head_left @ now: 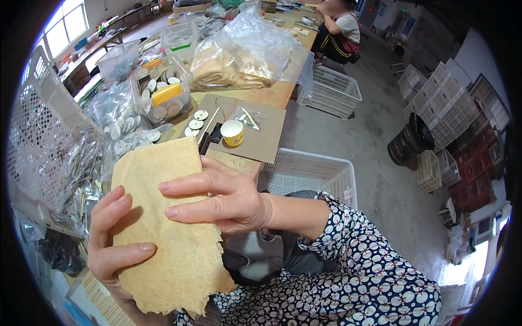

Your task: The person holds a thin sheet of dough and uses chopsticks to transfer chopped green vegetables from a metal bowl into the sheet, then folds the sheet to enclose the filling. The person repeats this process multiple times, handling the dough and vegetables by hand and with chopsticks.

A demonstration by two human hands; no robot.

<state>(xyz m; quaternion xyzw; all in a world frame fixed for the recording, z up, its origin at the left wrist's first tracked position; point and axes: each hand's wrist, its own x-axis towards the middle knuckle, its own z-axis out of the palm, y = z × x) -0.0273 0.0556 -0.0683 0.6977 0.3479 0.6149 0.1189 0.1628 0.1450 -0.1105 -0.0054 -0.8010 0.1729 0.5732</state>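
A tan, rough-looking sheet (176, 261) with a ragged lower edge is up in front of me, held between both hands. My left hand (109, 239) grips it at the left side, with the thumb laid over its face. From the right, my right hand (234, 195) holds the opposite edge, two fingers stretched flat across the front. What lies behind the sheet is hidden. Just beyond, a grey-brown board (266, 125) bears a yellow paper cup (234, 138), white discs (196, 124), a thin stick and red and dark wires.
A clear plastic bag (244, 43) covers more tan sheets (228, 73) on the table. Beside it, a clear tub (182, 108) holds many discs. White crates (342, 168) stand on the floor at right, near a black bucket (408, 142). A person (345, 32) sits at the far end.
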